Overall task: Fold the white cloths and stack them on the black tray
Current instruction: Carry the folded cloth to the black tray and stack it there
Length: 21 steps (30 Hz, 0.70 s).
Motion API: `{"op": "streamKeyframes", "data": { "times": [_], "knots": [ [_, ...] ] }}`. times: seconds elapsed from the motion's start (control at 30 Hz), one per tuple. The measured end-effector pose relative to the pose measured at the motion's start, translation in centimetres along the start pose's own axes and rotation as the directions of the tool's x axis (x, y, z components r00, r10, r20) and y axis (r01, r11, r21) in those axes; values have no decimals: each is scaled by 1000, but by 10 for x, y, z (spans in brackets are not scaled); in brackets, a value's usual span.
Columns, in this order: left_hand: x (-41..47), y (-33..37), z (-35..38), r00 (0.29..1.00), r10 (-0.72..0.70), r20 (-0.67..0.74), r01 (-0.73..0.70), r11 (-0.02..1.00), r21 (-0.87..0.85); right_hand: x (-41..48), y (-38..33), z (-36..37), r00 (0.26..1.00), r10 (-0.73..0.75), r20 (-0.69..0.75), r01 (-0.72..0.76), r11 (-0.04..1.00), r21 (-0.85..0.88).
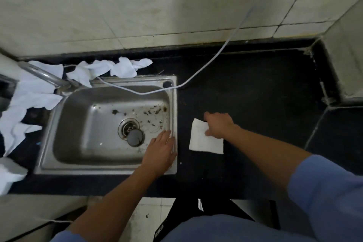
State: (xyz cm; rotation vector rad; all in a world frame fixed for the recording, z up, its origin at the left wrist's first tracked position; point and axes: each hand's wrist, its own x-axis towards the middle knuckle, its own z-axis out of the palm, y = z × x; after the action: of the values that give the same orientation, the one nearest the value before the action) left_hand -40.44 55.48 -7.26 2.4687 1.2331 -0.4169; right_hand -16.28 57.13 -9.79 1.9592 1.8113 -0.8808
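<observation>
A folded white cloth (204, 139) lies flat on the black counter (255, 88) just right of the sink. My right hand (218, 124) rests on the cloth's upper right corner, thumb on the fabric, fingers curled at its edge. My left hand (162, 150) lies flat with straight fingers over the sink's right rim, holding nothing. Several crumpled white cloths (110, 68) lie behind the sink, and more of these loose cloths (29, 96) are piled to its left. No separate black tray is distinguishable from the dark counter.
A steel sink (110, 171) with a drain plug (135, 137) and debris fills the middle. A tap (45, 75) arches over its left rear. A white cable (216, 57) runs from the wall across the sink's rim. Tiled wall stands behind and at right.
</observation>
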Motion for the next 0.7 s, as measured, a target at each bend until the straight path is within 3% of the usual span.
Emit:
{"op": "streamKeyframes", "data": {
  "times": [0.1,0.2,0.3,0.43,0.6,0.7],
  "knots": [
    [-16,-5,1,998,-66,-5,66,998,-16,4,-4,-4,993,23,113,-32,996,78],
    [-21,-8,-4,994,-98,-43,97,995,-22,-3,-4,-4,993,-23,112,-3,973,229],
    [-16,-10,-14,994,-80,-68,79,997,-10,-25,0,-11,996,-86,-30,91,952,293],
    [4,-11,-36,996,14,-89,-12,1000,19,-64,10,-23,976,-66,-209,125,950,285],
    [30,1,-69,971,204,-128,-199,979,53,-118,26,-22,876,153,-458,-34,965,258],
    [36,9,-84,927,350,-136,-339,936,99,-153,26,-5,794,302,-528,-173,944,280]
  ]
}}
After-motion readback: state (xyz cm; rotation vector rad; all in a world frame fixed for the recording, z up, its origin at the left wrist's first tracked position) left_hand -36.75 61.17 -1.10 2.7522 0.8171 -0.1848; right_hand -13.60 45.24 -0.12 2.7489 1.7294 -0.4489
